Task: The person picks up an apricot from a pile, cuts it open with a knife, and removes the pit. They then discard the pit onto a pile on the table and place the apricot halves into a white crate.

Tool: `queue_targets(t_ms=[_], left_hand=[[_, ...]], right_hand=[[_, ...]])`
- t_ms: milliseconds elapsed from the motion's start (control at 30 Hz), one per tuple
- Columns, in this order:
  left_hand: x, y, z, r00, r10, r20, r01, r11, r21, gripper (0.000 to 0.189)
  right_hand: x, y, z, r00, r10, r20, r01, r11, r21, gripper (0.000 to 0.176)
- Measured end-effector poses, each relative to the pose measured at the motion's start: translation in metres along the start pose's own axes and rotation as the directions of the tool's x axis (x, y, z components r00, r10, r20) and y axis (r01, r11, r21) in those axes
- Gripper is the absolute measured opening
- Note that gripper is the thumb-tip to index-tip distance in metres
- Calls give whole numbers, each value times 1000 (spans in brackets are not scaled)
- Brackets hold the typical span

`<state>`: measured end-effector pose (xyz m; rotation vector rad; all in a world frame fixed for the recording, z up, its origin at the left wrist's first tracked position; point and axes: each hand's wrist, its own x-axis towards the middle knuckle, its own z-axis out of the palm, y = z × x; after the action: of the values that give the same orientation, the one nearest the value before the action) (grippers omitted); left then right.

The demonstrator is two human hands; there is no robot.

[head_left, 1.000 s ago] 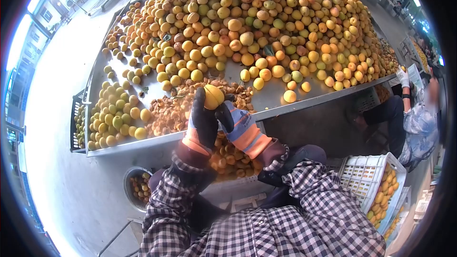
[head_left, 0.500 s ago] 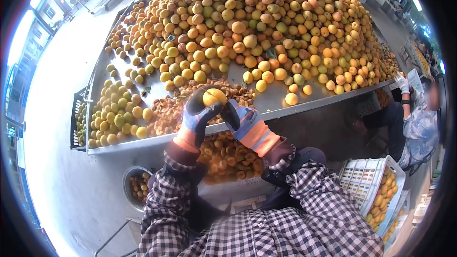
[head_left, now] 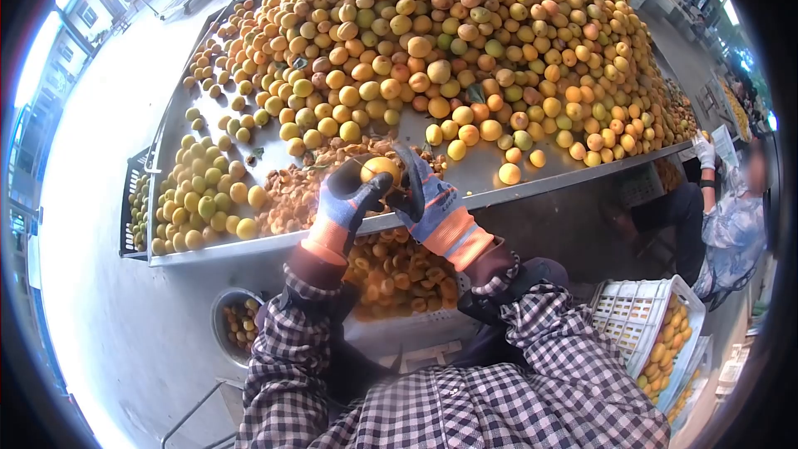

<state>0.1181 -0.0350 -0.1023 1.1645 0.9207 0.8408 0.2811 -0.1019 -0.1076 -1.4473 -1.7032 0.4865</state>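
Gloved in blue, black and orange, my left hand (head_left: 345, 199) is wrapped round a yellow-orange fruit (head_left: 380, 170) above the table's front edge. My right hand (head_left: 422, 199), in a matching glove, is closed against the right side of that fruit; whether its fingers hold anything else is hidden. Behind and left of both hands lies a heap of flattened orange fruit pieces (head_left: 291, 198). Below them, under the table edge, a crate holds more opened fruit pieces (head_left: 399, 274).
A large pile of whole fruit (head_left: 465, 41) covers the metal table (head_left: 416, 129). Greenish-yellow fruit (head_left: 199, 199) lies at its left end. A metal bowl (head_left: 223, 328) stands low left, a white crate (head_left: 636, 316) low right. A co-worker (head_left: 736, 229) sits at the right.
My right hand has moved up and over the fruit, its fingers now reaching higher. The fruit has shifted slightly right and is more covered by fingers.
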Motion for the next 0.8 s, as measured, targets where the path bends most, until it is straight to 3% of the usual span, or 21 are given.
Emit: queue_targets(t_ms=[133, 200, 300, 400, 467, 633, 800], left_hand=[[3, -10, 0, 991, 128, 43, -130, 990, 62, 44], [3, -14, 1, 984, 176, 24, -177, 980, 89, 44], [1, -16, 5, 978, 203, -38, -198, 975, 96, 46], [-5, -9, 9, 963, 263, -58, -258, 962, 85, 46], [-6, -8, 9, 947, 321, -30, -319, 946, 51, 47], [-14, -11, 12, 951, 307, -43, -307, 952, 7, 46], [-24, -13, 21, 958, 273, -90, -281, 955, -96, 46]], right_hand=[[10, 37, 22, 987, -86, 133, 96, 993, -66, 74], [15, 46, 29, 979, -164, 122, 142, 975, 171, 71], [23, 45, 28, 959, -276, 63, 262, 949, 178, 66], [18, 25, 16, 982, -163, 92, 133, 954, 271, 63], [15, 15, 11, 983, -169, 65, 141, 939, 312, 61], [10, 11, 5, 983, -177, 45, 155, 938, 311, 58], [4, 14, 3, 979, -159, 128, 97, 914, 395, 63]])
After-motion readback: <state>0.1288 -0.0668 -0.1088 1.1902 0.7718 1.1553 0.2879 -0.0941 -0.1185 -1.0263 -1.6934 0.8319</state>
